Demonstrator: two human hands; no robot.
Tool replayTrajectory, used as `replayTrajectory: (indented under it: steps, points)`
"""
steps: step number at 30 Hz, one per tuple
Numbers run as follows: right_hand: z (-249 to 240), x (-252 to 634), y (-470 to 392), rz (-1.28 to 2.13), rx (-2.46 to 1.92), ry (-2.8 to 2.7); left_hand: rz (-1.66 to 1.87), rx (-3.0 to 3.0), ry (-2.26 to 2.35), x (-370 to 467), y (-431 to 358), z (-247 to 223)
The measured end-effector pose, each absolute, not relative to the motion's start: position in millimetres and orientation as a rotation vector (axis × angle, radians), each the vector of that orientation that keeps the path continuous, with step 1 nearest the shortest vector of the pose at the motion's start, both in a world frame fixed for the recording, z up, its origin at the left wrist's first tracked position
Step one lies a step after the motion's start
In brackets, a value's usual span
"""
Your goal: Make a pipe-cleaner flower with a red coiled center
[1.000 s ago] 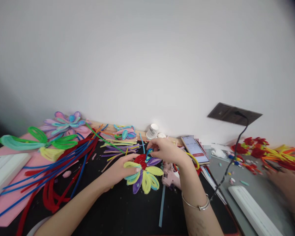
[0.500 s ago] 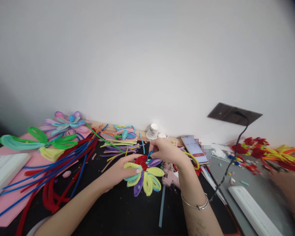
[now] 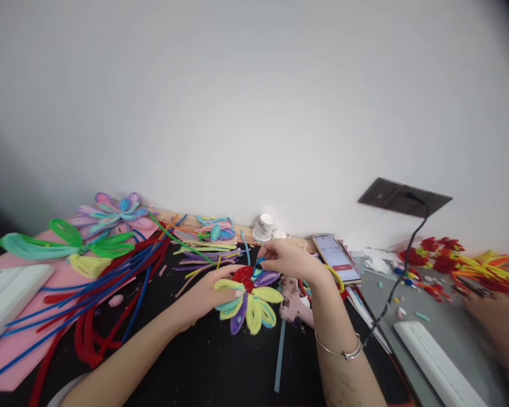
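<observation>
A pipe-cleaner flower (image 3: 254,311) with yellow, purple and teal petals and a red centre (image 3: 242,276) is held just above the black table surface. My left hand (image 3: 210,294) pinches its left petals, thumb on top. At the flower's upper right, my right hand (image 3: 282,260) is closed on a small blue pipe-cleaner loop (image 3: 258,265), with a purple petal (image 3: 266,278) right below the fingers. The fingertips partly cover the loop, so I cannot tell whether it is joined to the flower. A pink glue gun (image 3: 294,305) lies beside my right forearm.
Red and blue pipe cleaners (image 3: 123,271) spread over the left side near a green-petalled flower (image 3: 68,246). Behind my hands stands a paper cup (image 3: 263,227). A phone (image 3: 337,260) leans at the back right. Another person's hand (image 3: 492,316) is at the far right.
My right hand has shifted very slightly at the blue loop, and the flower has tilted a little. My left hand keeps its hold.
</observation>
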State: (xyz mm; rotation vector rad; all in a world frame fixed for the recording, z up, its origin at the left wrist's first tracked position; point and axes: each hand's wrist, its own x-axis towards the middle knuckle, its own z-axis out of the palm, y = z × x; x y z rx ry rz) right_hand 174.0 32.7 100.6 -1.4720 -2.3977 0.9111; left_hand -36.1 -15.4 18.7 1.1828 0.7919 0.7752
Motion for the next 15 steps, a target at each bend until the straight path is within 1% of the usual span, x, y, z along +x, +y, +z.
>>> replayTrajectory:
  steps: [4, 9, 12, 15]
  points:
    - [103, 172, 32, 0.862, -1.433, -2.409, 0.767, 1.176, 0.807, -36, -16, 18]
    - [111, 167, 30, 0.766, -1.274, -2.313, 0.783, 1.108, 0.970, -36, -14, 18]
    - [112, 174, 34, 0.702, -1.344, -2.118, 0.781, 1.132, 0.943, -37, -14, 18]
    - [106, 189, 42, 0.636, -1.575, -2.043, 0.736, 1.180, 0.843, -37, -14, 20]
